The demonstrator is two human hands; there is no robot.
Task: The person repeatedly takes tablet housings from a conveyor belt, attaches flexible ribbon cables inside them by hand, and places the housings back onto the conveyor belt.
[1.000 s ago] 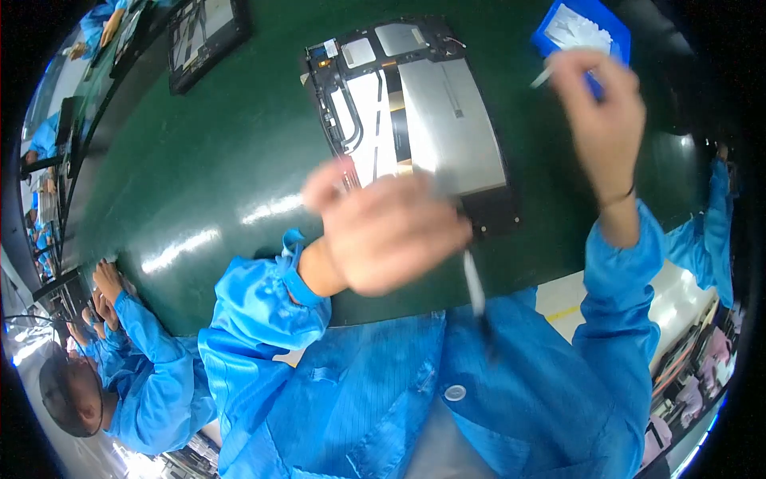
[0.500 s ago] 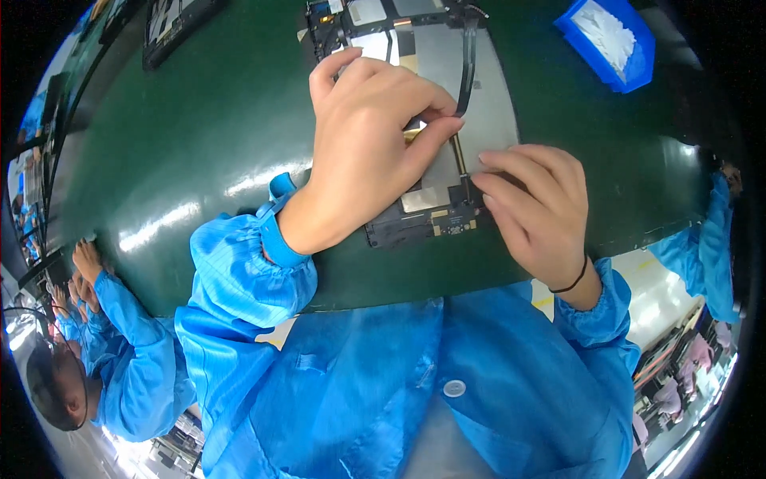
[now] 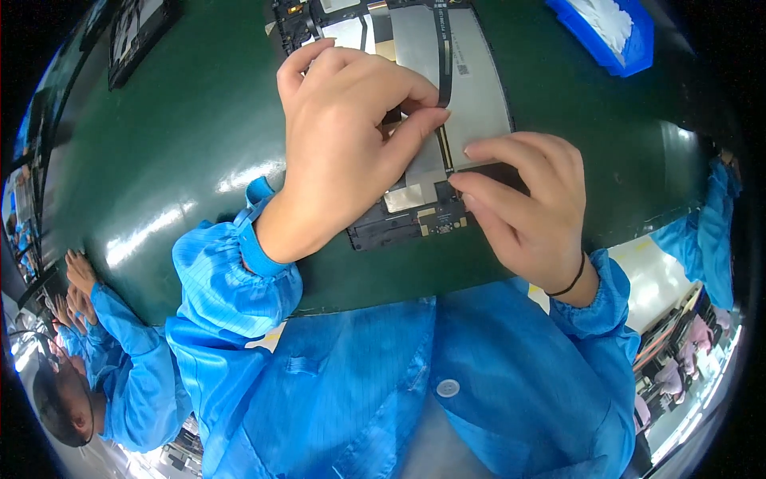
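Observation:
An opened tablet-like device (image 3: 479, 88) lies on the green table in front of me, its silver inner plate and black frame showing. Down its length runs a black flat ribbon cable (image 3: 444, 60). My left hand (image 3: 343, 132) arches over the device, thumb and forefinger pinching the cable near its middle. Beside the cable's lower end is my right hand (image 3: 535, 199), its forefinger touching there and its thumb just below. Whether the right fingertips grip anything is too small to tell. A small circuit board (image 3: 444, 223) sits at the device's near end. Part of the device is hidden under my left hand.
At the far right stands a blue plastic bin (image 3: 610, 36) with white material in it. Another dark device (image 3: 140, 36) lies at the far left. A co-worker in a blue smock (image 3: 140, 359) sits on the left, hands at the table (image 3: 199, 160) edge.
The view has shifted a little, so the device and my left hand appear further left. The cable now lies straighter along the plate. My left hand keeps its pinch.

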